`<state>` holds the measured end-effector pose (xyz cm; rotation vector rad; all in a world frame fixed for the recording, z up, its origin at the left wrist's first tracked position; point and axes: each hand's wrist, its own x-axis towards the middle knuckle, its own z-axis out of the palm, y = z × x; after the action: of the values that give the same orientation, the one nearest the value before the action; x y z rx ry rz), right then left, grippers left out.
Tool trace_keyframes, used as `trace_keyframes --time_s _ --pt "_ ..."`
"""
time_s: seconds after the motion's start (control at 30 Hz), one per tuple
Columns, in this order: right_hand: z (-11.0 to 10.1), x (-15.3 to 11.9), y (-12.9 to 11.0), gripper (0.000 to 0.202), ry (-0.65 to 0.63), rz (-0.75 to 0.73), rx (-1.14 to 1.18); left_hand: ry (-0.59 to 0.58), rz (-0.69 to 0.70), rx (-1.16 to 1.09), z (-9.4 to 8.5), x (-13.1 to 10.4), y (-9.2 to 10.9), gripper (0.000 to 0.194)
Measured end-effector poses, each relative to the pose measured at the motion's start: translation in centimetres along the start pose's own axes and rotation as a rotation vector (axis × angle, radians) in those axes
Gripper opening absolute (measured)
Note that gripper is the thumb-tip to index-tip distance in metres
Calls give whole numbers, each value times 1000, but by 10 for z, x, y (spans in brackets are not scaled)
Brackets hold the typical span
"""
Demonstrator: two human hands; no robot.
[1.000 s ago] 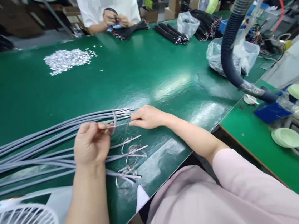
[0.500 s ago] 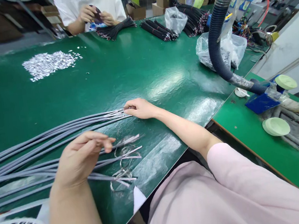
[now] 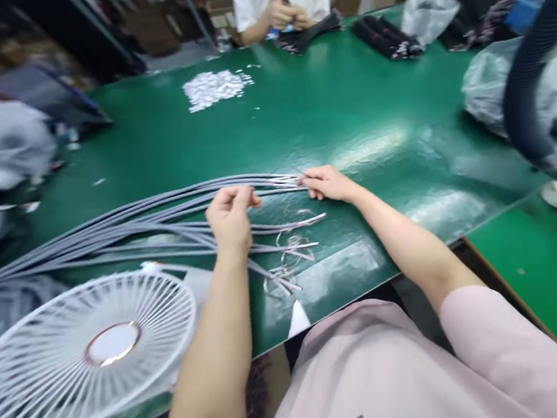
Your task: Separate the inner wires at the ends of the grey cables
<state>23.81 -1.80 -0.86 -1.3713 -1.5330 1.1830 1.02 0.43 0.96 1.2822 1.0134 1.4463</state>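
Long grey cables (image 3: 159, 218) run across the green table from the left, with pale stripped ends toward the right. My right hand (image 3: 328, 183) is closed in a pinch at the ends of the far group of cables. Over the middle of the cables is my left hand (image 3: 232, 217), its fingers curled together; whatever they may hold is hidden. Nearer to me, separate cable ends (image 3: 312, 219) fan out beside thin curled scraps (image 3: 291, 251) of stripped material.
A white fan (image 3: 115, 345) stands at the near left. Silvery small pieces (image 3: 214, 89) lie in a pile farther back. Across the table, a person (image 3: 283, 7) handles a dark item near black cable bundles (image 3: 384, 37). A dark flexible hose (image 3: 529, 86) hangs at right.
The view has swung left, bringing the whole fan into sight. My left hand has moved forward over the cables and its fingers have curled in. My right hand stays at the cable ends.
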Motion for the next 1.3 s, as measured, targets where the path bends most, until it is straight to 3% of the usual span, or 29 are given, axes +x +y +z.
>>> trace_keyframes --time_s 0.1,0.23,0.33,0.43,0.57,0.7,0.87,0.97,1.1,1.23,1.3 --pt "-4 3 4 28 39 -61 6 -5 55 29 1 1 -1 18" --pt "-11 3 -1 27 240 -149 9 -49 114 82 7 -4 4 19" --pt "-17 1 -7 26 359 -157 10 -143 115 231 5 -13 19 16" --pt "-23 -1 -8 30 424 -173 2 -334 164 611 -9 -30 43 28" --pt "-26 4 -1 29 439 -186 -3 -623 256 1351 -35 -54 73 55" --pt "-25 10 7 26 417 -210 -15 -812 238 1745 -50 -60 78 63" --pt "-23 12 7 27 430 -241 -2 -1066 304 1769 -51 -40 55 77" --pt "-23 13 10 30 439 -248 11 -1163 385 1715 -44 -30 43 62" --pt "-25 18 20 34 446 -172 -28 -1193 480 1750 -34 -24 35 42" --pt "-32 29 24 40 403 -139 -379 -1235 512 1712 -28 -19 29 38" --pt "-33 39 18 47 312 -162 -641 -1236 505 1683 -27 -17 27 37"
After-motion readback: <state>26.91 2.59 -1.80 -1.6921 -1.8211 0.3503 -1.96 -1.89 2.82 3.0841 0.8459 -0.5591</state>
